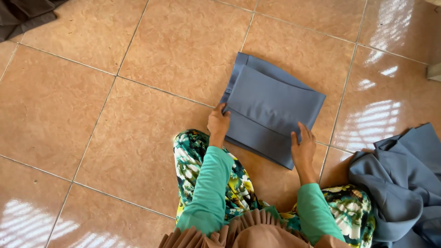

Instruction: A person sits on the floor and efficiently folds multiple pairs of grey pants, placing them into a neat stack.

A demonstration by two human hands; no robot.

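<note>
A folded blue-grey cloth rectangle [271,110] lies flat on the glossy tan floor tiles [138,92], just in front of the person's knees. Its long axis runs roughly from ten o'clock to four o'clock, tilted against the tile lines, and a narrower band of fabric shows along its near edge. The left hand [218,123] rests at the cloth's near-left corner, at about eight o'clock from the cloth's middle, fingers curled over the edge; whether it pinches the fabric or only presses it I cannot tell. The right hand [303,148] lies flat and spread on the near-right corner, at about five o'clock, pressing down and gripping nothing. Both hands touch the cloth, so neither is nearer. A loose heap of the same blue-grey fabric [404,183] sits at four o'clock, cut off by the frame edge. Dark cloth [23,16] at the far left corner is also cropped. The fingertips beneath the fold are hidden.
</note>
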